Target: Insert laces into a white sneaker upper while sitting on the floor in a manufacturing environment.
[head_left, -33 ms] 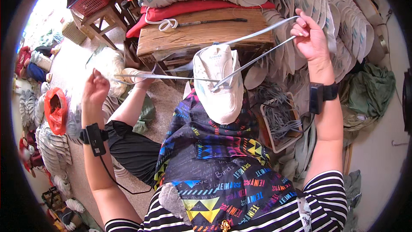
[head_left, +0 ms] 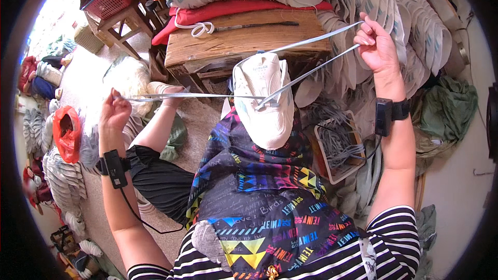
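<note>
A cream-white fabric sneaker (head_left: pixel 263 119) is resting at the centre on a dark, colourfully printed apron (head_left: pixel 267 192), its toe pointing toward six o'clock. At nine o'clock from it, the left hand (head_left: pixel 115 110) is pinching a flat pale-grey lace (head_left: pixel 218 95), fingertips together. At two o'clock, the right hand (head_left: pixel 374 46) is curling its fingers, closed on two strands of it. Both sides are running nearly straight. Uneven pulling could be twisting or sliding the sneaker across the apron; a loosening left pinch could be letting the lace slip.
</note>
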Tool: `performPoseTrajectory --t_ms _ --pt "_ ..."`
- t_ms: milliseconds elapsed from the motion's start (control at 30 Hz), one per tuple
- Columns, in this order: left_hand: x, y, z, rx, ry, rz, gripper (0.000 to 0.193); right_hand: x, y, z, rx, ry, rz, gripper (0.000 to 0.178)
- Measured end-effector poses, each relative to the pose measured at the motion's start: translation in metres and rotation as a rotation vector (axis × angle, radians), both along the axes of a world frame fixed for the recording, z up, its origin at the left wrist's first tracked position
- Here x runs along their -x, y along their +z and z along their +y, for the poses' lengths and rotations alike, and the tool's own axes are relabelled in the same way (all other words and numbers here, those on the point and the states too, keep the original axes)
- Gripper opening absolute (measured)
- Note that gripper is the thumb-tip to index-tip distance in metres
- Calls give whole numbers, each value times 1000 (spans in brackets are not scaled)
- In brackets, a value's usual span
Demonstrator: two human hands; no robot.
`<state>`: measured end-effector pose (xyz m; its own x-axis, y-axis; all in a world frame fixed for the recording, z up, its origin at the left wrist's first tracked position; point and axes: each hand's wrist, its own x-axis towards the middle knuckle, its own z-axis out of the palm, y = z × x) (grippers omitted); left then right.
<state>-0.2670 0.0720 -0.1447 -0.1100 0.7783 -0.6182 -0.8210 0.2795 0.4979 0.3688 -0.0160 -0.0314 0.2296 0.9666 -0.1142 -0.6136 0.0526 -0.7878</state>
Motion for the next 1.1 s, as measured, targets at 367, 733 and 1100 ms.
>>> performPoseTrajectory --t_ms 367,733,1100 --pt "154 -60 -27 -54 91 -5 3 -106 34 -33 78 -97 -124 28" --pt "241 -12 -35 -206 191 550 10 -338 87 -187 140 -976 -593 36" --pt "-177 5 -96 -464 -635 812 23 126 -66 -76 -187 365 -1302 12"
